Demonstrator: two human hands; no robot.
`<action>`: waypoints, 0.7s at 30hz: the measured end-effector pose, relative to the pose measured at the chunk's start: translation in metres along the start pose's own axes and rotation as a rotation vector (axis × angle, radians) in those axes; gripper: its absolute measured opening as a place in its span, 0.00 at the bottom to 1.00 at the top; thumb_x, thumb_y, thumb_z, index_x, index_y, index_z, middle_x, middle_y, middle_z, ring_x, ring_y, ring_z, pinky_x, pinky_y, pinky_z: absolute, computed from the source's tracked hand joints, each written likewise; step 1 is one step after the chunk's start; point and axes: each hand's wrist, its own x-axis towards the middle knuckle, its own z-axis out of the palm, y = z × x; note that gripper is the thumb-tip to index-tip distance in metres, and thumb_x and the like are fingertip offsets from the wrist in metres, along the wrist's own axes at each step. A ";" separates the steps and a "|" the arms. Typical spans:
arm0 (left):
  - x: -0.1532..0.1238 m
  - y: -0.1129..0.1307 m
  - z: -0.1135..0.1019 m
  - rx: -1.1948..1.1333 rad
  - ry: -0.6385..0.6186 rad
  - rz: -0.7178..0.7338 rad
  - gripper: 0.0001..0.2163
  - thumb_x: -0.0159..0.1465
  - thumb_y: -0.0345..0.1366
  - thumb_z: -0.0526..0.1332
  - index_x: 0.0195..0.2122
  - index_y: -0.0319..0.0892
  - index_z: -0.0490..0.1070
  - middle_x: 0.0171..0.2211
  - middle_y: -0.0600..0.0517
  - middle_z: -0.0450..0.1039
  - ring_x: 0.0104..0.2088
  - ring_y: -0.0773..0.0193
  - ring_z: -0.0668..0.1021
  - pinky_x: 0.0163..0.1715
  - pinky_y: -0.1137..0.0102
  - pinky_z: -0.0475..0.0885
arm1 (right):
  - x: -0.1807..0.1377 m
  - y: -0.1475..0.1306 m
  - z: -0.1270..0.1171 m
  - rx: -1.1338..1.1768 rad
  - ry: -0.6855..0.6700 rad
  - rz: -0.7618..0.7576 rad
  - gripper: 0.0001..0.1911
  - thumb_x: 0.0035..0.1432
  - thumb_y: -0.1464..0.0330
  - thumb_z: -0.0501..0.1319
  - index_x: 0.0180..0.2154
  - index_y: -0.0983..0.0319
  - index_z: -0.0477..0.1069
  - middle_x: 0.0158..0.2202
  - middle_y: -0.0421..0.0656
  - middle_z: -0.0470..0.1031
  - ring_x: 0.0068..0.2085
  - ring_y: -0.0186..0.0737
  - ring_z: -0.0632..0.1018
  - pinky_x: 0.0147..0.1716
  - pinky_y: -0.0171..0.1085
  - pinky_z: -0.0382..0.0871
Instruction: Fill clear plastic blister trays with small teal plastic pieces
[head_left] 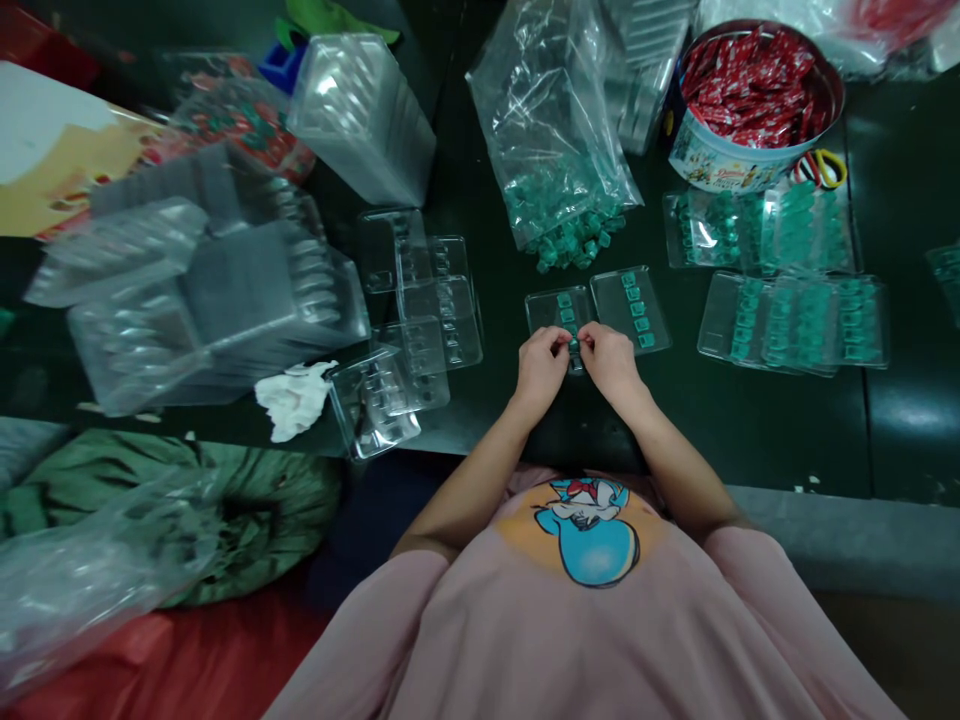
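My left hand and my right hand meet over a clear plastic tray near the front of the table. Between their fingertips is a small green translucent piece, pinched from both sides at a slot of the tray. More green pieces sit in the slots above it. Just right of my right hand lies a second clear tray with a column of green pieces in it. Behind both trays, a pile of loose green pieces spills from a clear plastic bag.
Stacks of empty clear trays stand at left, with loose trays nearer the middle. Filled trays overlap at right. Behind them are a round tin of red packets and yellow-handled scissors. A crumpled white tissue lies by the front edge.
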 end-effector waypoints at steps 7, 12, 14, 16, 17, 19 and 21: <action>0.000 -0.003 0.001 0.212 -0.049 0.058 0.10 0.58 0.22 0.57 0.32 0.42 0.75 0.30 0.50 0.72 0.33 0.62 0.73 0.37 0.68 0.68 | 0.002 -0.009 -0.003 -0.081 -0.076 0.034 0.11 0.60 0.76 0.54 0.37 0.62 0.75 0.36 0.49 0.74 0.38 0.45 0.74 0.38 0.40 0.63; -0.003 -0.003 -0.005 0.339 -0.101 0.116 0.12 0.60 0.22 0.56 0.38 0.40 0.76 0.35 0.48 0.75 0.37 0.62 0.76 0.41 0.68 0.71 | -0.001 -0.013 -0.005 -0.255 -0.092 -0.010 0.14 0.62 0.76 0.51 0.41 0.65 0.76 0.39 0.52 0.74 0.42 0.46 0.73 0.41 0.41 0.65; -0.003 -0.002 -0.007 0.309 -0.093 0.127 0.12 0.61 0.23 0.57 0.42 0.40 0.76 0.37 0.49 0.75 0.36 0.64 0.76 0.41 0.69 0.72 | -0.003 -0.011 -0.006 -0.257 -0.092 -0.043 0.16 0.63 0.76 0.50 0.42 0.66 0.76 0.39 0.52 0.75 0.42 0.46 0.73 0.42 0.41 0.65; -0.003 -0.003 -0.007 0.281 -0.102 0.138 0.11 0.62 0.26 0.60 0.45 0.40 0.76 0.37 0.49 0.75 0.34 0.66 0.76 0.39 0.70 0.72 | -0.005 -0.008 -0.007 -0.223 -0.083 -0.067 0.17 0.62 0.76 0.50 0.44 0.66 0.76 0.39 0.52 0.75 0.41 0.45 0.74 0.42 0.40 0.66; -0.003 -0.004 -0.006 0.275 -0.117 0.148 0.11 0.62 0.28 0.62 0.45 0.40 0.76 0.37 0.49 0.75 0.34 0.66 0.76 0.39 0.70 0.72 | -0.004 -0.006 -0.009 -0.200 -0.070 -0.072 0.17 0.62 0.77 0.50 0.44 0.66 0.76 0.39 0.51 0.75 0.40 0.44 0.74 0.42 0.40 0.67; -0.001 -0.007 -0.005 0.283 -0.147 0.178 0.09 0.62 0.30 0.64 0.43 0.40 0.76 0.36 0.49 0.75 0.35 0.65 0.76 0.39 0.69 0.72 | 0.001 -0.001 -0.014 -0.157 -0.018 -0.078 0.17 0.62 0.76 0.50 0.44 0.65 0.75 0.38 0.51 0.75 0.39 0.43 0.75 0.42 0.39 0.67; 0.001 -0.009 -0.004 0.305 -0.160 0.202 0.06 0.61 0.30 0.65 0.41 0.40 0.76 0.35 0.49 0.75 0.36 0.63 0.76 0.39 0.69 0.72 | 0.013 0.003 -0.022 -0.131 0.055 -0.087 0.15 0.62 0.75 0.51 0.43 0.64 0.75 0.38 0.50 0.75 0.39 0.43 0.75 0.41 0.40 0.68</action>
